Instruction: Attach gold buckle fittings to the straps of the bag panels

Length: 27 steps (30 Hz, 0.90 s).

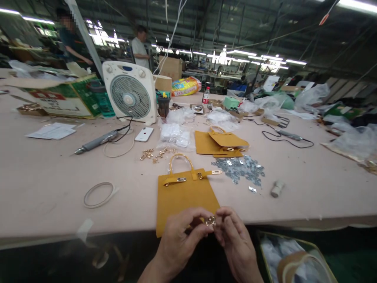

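A mustard-yellow small bag (185, 196) with a round handle and gold strap clasps lies flat at the table's near edge. Just in front of it my left hand (179, 241) and my right hand (235, 241) meet, fingers pinched together on a small gold metal clasp (210, 221) held between them. The lower edge of the bag is partly hidden by my fingers. A pile of small silver metal pieces (241, 168) lies to the right of the bag. Loose gold fittings (154, 154) lie behind it on the left.
More yellow bags (219, 142) are stacked further back. A white fan (131, 92), a phone (144, 134), a grey corded tool (96, 142), a tape ring (98, 194), plastic packets (175, 133) and a cardboard box (61, 96) stand on the table (44, 177). Two people stand far behind.
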Available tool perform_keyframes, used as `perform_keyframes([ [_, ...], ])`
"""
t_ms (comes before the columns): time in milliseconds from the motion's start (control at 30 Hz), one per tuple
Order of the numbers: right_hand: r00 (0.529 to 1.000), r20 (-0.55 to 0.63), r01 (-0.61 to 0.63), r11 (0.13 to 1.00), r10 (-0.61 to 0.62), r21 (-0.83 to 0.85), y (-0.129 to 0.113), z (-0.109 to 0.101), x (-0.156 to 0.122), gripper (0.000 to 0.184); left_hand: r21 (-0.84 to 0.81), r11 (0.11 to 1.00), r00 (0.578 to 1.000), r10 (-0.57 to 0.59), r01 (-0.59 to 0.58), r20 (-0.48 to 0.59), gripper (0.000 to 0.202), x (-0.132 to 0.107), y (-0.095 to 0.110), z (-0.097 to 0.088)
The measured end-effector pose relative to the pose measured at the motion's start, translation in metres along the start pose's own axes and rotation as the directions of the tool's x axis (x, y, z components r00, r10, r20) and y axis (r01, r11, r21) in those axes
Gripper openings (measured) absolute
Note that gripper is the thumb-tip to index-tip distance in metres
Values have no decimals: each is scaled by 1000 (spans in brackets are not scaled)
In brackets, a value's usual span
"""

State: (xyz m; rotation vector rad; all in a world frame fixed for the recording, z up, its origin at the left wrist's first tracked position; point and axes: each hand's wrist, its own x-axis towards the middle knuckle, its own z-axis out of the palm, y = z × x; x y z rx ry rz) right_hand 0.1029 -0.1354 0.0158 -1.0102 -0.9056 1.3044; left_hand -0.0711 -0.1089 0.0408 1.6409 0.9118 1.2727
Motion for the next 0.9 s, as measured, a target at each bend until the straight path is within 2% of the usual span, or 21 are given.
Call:
perform_keyframes([
  [33, 993, -3, 120, 989, -120, -90, -7, -3, 0, 26, 18, 1000, 1000, 11, -11, -24, 10, -1, 3, 0],
  [100, 946, 83, 323, 912, -312, -254, -20, -6, -1, 11, 41, 999, 998, 38, -36, -43, 13, -1, 8, -1],
  [133, 919, 146, 395, 866, -367, -306, -25, -7, -1, 6, 43, 998, 998, 49, -47, -39, 13, -1, 10, -1],
  [200, 880, 234, 473, 810, -414, -347, -32, -6, -2, 9, 47, 996, 997, 77, -76, -25, 12, -1, 16, -2],
  [267, 870, 250, 490, 798, -424, -351, -34, -3, -4, 14, 48, 992, 993, 116, -115, -18, 12, -1, 22, -3],
  [433, 887, 189, 463, 813, -422, -353, -28, 1, -8, 13, 19, 974, 975, 224, -224, 1, 24, -1, 31, -5],
  [567, 856, 200, 517, 770, -477, -373, -33, 2, -8, 19, 67, 963, 965, 263, -263, -3, 24, -1, 34, -5],
  [733, 832, 225, 553, 724, -508, -411, -46, 5, -11, 16, 111, 963, 968, 250, -245, -33, 31, -5, 40, -1],
  [900, 787, 267, 612, 653, -555, -446, -58, 6, -17, 13, 23, 985, 977, 173, -172, -128, 22, -12, 40, 10],
])
